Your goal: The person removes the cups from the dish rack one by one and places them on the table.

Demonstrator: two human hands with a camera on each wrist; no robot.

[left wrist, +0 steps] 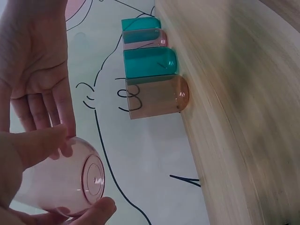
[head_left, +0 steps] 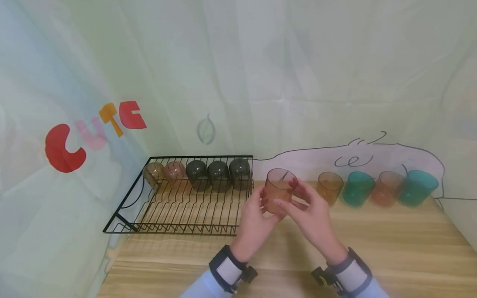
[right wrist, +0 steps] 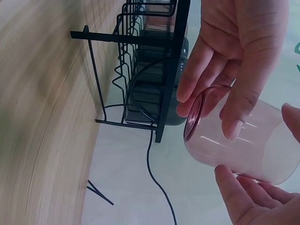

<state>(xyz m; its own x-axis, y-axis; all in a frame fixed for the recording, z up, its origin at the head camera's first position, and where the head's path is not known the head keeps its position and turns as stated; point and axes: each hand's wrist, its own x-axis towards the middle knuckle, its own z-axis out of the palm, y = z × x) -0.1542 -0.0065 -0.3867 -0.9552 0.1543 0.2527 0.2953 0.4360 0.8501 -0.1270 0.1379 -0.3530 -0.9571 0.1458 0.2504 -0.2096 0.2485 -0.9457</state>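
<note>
A clear pink cup point(head_left: 277, 192) is held upright above the table, its mouth facing up and its round base point(left wrist: 95, 179) toward the tabletop. My left hand point(head_left: 257, 215) grips it from the left side, thumb and fingers around the lower wall. From the right, my right hand point(head_left: 311, 213) holds the same cup, with the thumb point(right wrist: 236, 117) against its wall and the other fingers partly behind it. Left of the hands stands a black wire rack point(head_left: 179, 225). Inverted cups fill its back row: an amber one point(head_left: 153, 173), a pink one point(head_left: 175, 171) and dark grey ones point(head_left: 220, 176).
Right of the hands, along the back wall, stand an amber cup point(head_left: 329, 188), a teal cup point(head_left: 357, 189), another pink cup point(head_left: 385, 189) and a second teal cup point(head_left: 417, 188), all upright. A printed cloth point(head_left: 223, 82) hangs behind the wooden table point(head_left: 391, 248).
</note>
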